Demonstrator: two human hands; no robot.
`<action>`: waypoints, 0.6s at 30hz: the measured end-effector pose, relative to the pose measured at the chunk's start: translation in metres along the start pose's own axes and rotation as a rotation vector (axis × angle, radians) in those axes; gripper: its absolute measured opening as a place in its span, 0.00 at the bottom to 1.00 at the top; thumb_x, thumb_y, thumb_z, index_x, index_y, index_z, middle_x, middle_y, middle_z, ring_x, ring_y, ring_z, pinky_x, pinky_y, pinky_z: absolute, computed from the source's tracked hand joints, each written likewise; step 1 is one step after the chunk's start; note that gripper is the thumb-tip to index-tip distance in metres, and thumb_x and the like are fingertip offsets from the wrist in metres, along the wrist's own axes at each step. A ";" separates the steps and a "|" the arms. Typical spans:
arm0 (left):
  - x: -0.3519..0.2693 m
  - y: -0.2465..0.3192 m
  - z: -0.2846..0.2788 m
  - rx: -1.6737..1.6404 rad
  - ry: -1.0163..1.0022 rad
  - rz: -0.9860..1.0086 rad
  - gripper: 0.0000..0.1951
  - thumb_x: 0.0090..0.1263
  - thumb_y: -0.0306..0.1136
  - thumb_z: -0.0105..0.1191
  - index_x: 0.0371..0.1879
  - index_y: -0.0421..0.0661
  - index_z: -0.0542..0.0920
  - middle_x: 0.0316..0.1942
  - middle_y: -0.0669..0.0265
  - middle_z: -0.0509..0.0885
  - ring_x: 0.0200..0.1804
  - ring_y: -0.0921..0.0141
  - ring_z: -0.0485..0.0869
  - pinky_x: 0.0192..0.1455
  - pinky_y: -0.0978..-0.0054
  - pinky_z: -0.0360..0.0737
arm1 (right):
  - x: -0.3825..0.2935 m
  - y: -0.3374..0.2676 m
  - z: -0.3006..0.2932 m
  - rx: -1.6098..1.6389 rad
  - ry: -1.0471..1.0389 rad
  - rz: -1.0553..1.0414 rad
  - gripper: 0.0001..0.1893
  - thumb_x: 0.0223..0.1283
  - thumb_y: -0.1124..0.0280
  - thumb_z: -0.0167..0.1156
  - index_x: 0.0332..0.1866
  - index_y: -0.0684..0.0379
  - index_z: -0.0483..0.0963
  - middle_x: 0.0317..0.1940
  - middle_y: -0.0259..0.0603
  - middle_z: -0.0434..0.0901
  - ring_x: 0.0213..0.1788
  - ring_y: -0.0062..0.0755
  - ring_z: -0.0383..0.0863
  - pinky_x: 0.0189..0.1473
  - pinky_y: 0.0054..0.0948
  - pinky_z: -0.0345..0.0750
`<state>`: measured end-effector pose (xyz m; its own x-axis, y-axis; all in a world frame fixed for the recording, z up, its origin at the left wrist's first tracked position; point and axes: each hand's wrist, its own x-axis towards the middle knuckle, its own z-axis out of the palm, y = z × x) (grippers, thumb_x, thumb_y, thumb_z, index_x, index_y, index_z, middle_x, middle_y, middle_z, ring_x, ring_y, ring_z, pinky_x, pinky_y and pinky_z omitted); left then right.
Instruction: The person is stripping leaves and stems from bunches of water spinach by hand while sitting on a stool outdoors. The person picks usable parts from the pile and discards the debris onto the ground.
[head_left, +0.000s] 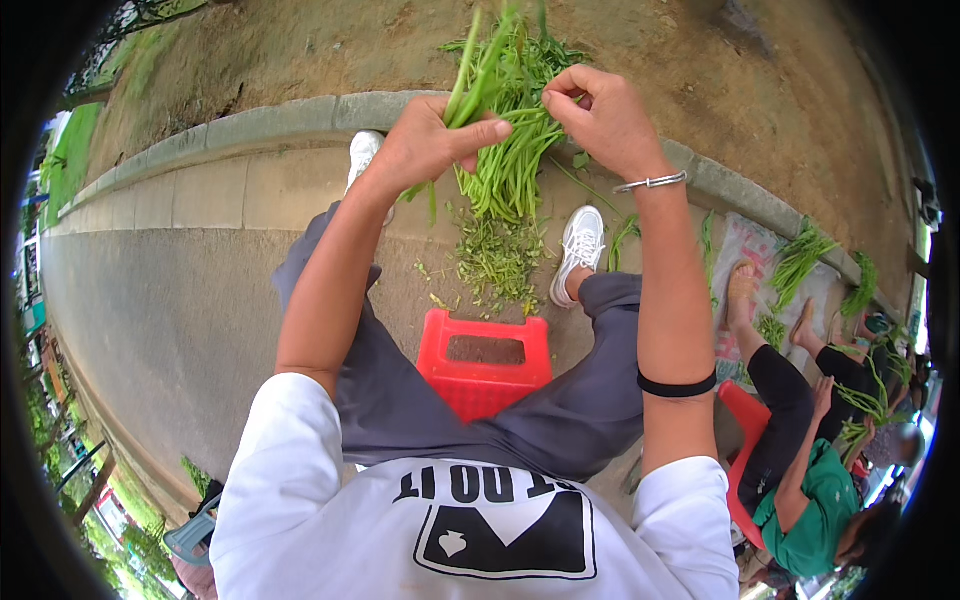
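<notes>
My left hand (442, 142) grips a small bunch of long green vegetable stems (480, 75), which point up and away from me; their far tips are blurred. To its right, my right hand (604, 112) has thumb and forefinger pinched together close to the stems. Whether a piece is caught between those fingertips is hard to make out. Below both hands, a large heap of leafy green stems (506, 180) lies across the kerb and the pavement. Short cut bits of stem and leaf (499, 259) are scattered on the ground on my side of the heap.
A red plastic stool (486, 367) stands between my legs. My white shoes (581, 247) flank the heap. The concrete kerb (292, 116) borders bare soil. At right, a person in a green shirt (814, 502) sits beside a plastic sheet (750, 262) bearing more green bunches (802, 262).
</notes>
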<state>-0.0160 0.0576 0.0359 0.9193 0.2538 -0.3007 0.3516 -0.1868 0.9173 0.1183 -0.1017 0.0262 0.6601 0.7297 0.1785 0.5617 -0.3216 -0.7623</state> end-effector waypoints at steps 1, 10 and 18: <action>0.001 -0.003 -0.001 -0.008 0.015 0.000 0.17 0.58 0.48 0.60 0.24 0.44 0.80 0.12 0.72 0.74 0.15 0.82 0.70 0.15 0.83 0.63 | 0.000 -0.001 0.001 0.001 0.004 -0.006 0.07 0.47 0.69 0.56 0.28 0.61 0.78 0.24 0.42 0.81 0.26 0.37 0.80 0.31 0.30 0.75; 0.004 -0.008 -0.001 -0.197 0.068 0.055 0.16 0.69 0.44 0.47 0.41 0.44 0.80 0.11 0.73 0.72 0.11 0.85 0.63 0.13 0.86 0.57 | -0.003 -0.004 -0.001 -0.026 -0.094 0.036 0.08 0.52 0.70 0.57 0.32 0.65 0.76 0.21 0.35 0.77 0.23 0.18 0.74 0.25 0.21 0.72; 0.002 -0.004 -0.001 -0.107 -0.038 0.059 0.12 0.65 0.38 0.53 0.39 0.44 0.82 0.14 0.74 0.75 0.17 0.84 0.71 0.19 0.84 0.64 | 0.001 -0.004 -0.008 0.266 0.105 0.180 0.09 0.51 0.69 0.58 0.35 0.63 0.76 0.28 0.37 0.81 0.28 0.23 0.78 0.31 0.25 0.74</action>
<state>-0.0155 0.0599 0.0315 0.9446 0.2090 -0.2531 0.2776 -0.0973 0.9558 0.1204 -0.1049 0.0348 0.7923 0.6050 0.0790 0.2912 -0.2611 -0.9204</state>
